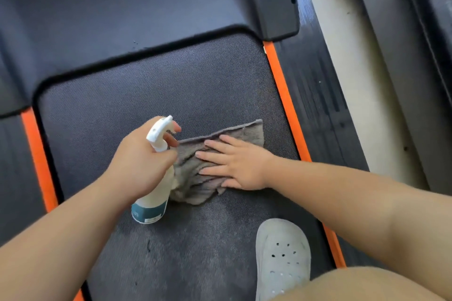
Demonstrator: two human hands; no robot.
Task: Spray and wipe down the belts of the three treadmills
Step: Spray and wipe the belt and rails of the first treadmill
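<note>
The left hand [139, 166] was clamped round the spray bottle [154, 193] at its neck; the right hand [234, 166], fingers flat, pressed the grey cloth [193, 178] on the belt [159, 85]; soft, limp, likely to bunch, best held under a spread palm.

No wording can be read anywhere in the view. The spray bottle [156, 193], held in the left hand [137, 164], carries a teal label [143, 212] around its base, with a pale emblem and a small white panel of print, all too blurred and too small to make out. A short dark marking on the white trigger head [159, 131] sits partly behind a fingertip and is likewise illegible.
</note>
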